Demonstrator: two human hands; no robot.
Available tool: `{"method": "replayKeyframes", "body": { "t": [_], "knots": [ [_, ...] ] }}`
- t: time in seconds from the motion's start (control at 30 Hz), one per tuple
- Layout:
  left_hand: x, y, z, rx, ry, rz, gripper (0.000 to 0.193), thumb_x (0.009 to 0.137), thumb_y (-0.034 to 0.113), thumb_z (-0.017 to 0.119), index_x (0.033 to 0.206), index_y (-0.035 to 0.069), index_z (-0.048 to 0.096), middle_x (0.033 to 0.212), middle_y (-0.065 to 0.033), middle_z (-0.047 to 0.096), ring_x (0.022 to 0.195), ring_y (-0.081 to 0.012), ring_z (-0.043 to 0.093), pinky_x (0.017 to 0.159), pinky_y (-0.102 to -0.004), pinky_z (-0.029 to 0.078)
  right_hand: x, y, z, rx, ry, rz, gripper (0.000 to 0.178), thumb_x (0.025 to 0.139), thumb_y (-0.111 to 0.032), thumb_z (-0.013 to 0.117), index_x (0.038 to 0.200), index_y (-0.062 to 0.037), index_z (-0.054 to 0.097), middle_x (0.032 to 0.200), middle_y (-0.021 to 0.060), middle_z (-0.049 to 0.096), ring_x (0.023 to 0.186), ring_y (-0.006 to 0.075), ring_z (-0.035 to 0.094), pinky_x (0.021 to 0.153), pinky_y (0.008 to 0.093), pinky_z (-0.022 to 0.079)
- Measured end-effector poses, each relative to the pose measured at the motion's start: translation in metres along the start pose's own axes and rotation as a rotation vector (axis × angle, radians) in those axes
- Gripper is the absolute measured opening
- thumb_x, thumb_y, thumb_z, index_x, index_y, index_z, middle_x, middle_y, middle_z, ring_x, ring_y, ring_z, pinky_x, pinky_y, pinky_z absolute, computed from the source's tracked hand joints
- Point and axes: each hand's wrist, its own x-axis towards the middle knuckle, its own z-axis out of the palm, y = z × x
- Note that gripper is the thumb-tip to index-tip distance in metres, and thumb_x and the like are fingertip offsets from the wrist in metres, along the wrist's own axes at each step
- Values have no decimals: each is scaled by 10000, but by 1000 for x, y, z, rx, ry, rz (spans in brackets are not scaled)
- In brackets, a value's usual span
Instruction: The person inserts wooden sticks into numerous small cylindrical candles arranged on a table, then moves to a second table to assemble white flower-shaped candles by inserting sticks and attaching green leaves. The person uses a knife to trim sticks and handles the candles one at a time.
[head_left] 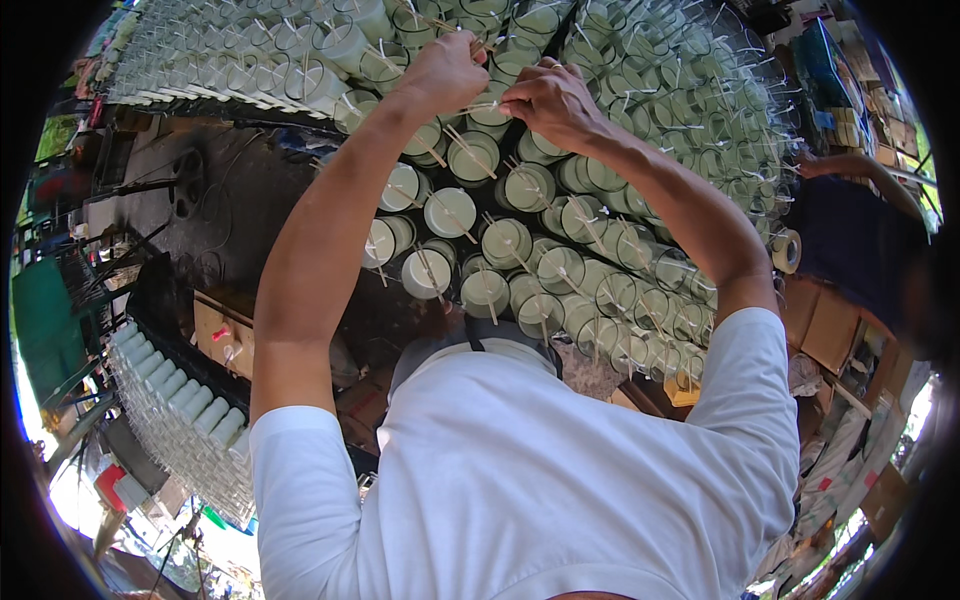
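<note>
Both my arms reach over a dense array of glass jar candles (472,155) filled with pale wax. Thin wooden sticks (463,141) lie across many of the jar mouths, with white wicks between them. My left hand (447,72) is closed above the jars at the far middle, its fingertips beside a wooden stick; what they pinch is hidden. Just to its right, my right hand (552,103) has its fingers curled down, thumb and forefinger pinching at a short white wick over one jar. Its other fingers are bent and hide part of the jars below.
More jars of whiter wax (290,75) fill the far left. Another batch of white candles (185,390) stands at the lower left. A tape roll (786,251) sits by the right edge, near another person's arm (850,165). Cardboard boxes (822,322) are stacked at right.
</note>
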Motion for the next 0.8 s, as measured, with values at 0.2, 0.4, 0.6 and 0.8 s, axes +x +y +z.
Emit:
{"method": "replayKeyframes", "body": {
  "t": [0.2, 0.4, 0.6, 0.8],
  "knots": [
    [-39, -7, -36, -545, -255, -96, 188, 983, 168, 618, 1099, 26, 656, 882, -15, 636, 764, -96, 590, 675, -277, 493, 6, -11, -26, 85, 162, 23, 248, 872, -257, 767, 1087, -134, 766, 905, 73, 707, 933, 316, 654, 825, 458, 482],
    [-80, -21, -47, -1168, -609, -29, 301, 1017, 223, 640, 1232, 12, 658, 1007, -30, 646, 832, -100, 590, 712, -264, 493, 21, -60, -44, 856, -58, 130, 284, 911, -182, 751, 1140, -20, 706, 918, 62, 738, 858, 126, 686, 806, 282, 523],
    [-123, -20, -59, -1307, -611, 44, 264, 1037, 180, 595, 1201, -17, 657, 1023, -83, 674, 861, -133, 630, 718, -287, 505, 13, -102, -56, 911, -64, 167, 282, 942, -201, 735, 1143, -6, 702, 912, 27, 729, 803, 80, 635, 724, 265, 505],
    [-182, -29, -66, -1123, -294, -52, 193, 1037, 141, 578, 1086, -9, 688, 846, -24, 639, 647, -74, 551, 540, -215, 412, 8, -141, -58, 833, -25, 186, 292, 972, -297, 713, 1109, -40, 741, 860, -22, 697, 688, 44, 567, 608, 231, 450]
  ]
}}
